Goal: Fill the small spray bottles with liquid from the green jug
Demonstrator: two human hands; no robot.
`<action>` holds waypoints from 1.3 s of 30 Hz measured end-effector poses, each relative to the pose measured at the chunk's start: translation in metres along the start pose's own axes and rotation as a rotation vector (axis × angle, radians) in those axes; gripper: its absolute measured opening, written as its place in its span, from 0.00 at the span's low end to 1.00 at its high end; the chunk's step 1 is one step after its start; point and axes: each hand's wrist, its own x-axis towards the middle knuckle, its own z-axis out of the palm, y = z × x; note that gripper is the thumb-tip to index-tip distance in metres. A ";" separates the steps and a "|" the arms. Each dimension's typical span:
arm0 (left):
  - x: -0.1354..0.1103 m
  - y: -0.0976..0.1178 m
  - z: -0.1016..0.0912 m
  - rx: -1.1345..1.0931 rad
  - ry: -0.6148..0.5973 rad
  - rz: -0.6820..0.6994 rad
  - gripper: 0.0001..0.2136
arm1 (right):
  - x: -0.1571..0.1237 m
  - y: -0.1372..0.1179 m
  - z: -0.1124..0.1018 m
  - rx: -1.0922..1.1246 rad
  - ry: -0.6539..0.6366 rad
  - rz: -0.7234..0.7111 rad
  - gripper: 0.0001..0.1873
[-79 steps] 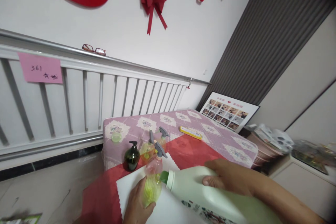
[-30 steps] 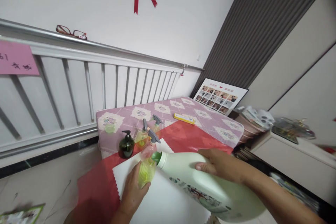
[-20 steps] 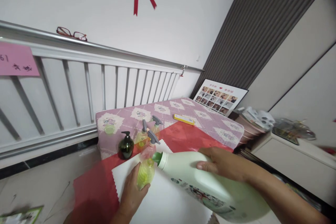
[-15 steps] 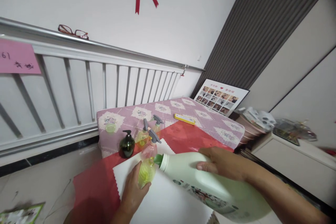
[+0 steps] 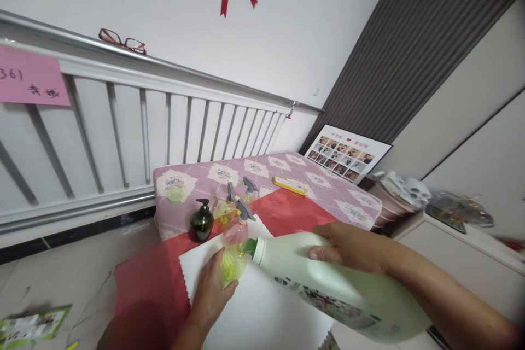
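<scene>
At the lower centre of the frame a small clear bottle (image 5: pixel 232 260) with yellow-green liquid in its base stands on a white sheet (image 5: pixel 262 311), and the left hand (image 5: pixel 211 295) wraps its lower part from the near side. Touching its mouth is the green spout of a big pale-green jug (image 5: pixel 328 284), tipped almost flat, running off to the lower right; the right hand (image 5: pixel 353 246) grips the jug from above, fingers closed over its shoulder.

My guess at the risk: the jug is far heavier and wider than the little mouth, so a slip of the spout or too steep a tilt could flood liquid over the sheet and the red cloth (image 5: pixel 151 295) beneath, and the light bottle could tip if the left grip slackens.

Behind, on the surface, stand one dark green pump bottle (image 5: pixel 201 222) and what look like two or three grey-triggered spray bottles (image 5: pixel 228 209), bunched so the count is unsure. Further back lie one pale green lid (image 5: pixel 175 194) and one yellow flat item (image 5: pixel 290 185). One pair of glasses (image 5: pixel 122 41) rests on the rail at upper left
</scene>
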 end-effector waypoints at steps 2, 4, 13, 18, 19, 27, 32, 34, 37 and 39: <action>0.000 -0.001 0.000 -0.006 0.006 0.004 0.36 | 0.001 -0.002 -0.001 -0.019 -0.074 0.018 0.24; 0.000 -0.002 0.001 -0.011 0.012 0.018 0.36 | 0.001 -0.004 -0.002 -0.018 -0.101 0.024 0.24; 0.000 -0.004 0.003 -0.016 0.021 0.034 0.36 | -0.002 -0.009 -0.003 0.003 -0.086 0.041 0.22; 0.001 -0.003 0.002 -0.003 -0.001 0.022 0.36 | -0.003 -0.010 -0.005 -0.004 -0.092 0.054 0.20; 0.001 -0.003 0.001 0.000 0.000 0.021 0.36 | -0.003 -0.011 -0.005 -0.006 -0.092 0.056 0.20; 0.001 -0.001 0.001 -0.008 0.009 0.015 0.36 | -0.002 -0.016 -0.009 -0.039 -0.080 0.062 0.19; 0.001 -0.004 0.002 -0.014 -0.002 0.014 0.36 | -0.002 -0.018 -0.011 -0.049 -0.079 0.070 0.19; 0.001 -0.005 0.003 -0.015 -0.001 0.013 0.36 | -0.002 -0.018 -0.011 -0.044 -0.089 0.068 0.19; 0.001 -0.007 0.003 -0.016 -0.003 0.010 0.36 | -0.001 -0.017 -0.011 -0.012 -0.082 0.055 0.18; 0.002 -0.008 0.004 -0.017 -0.006 0.019 0.36 | 0.000 -0.015 -0.010 -0.013 -0.075 0.051 0.19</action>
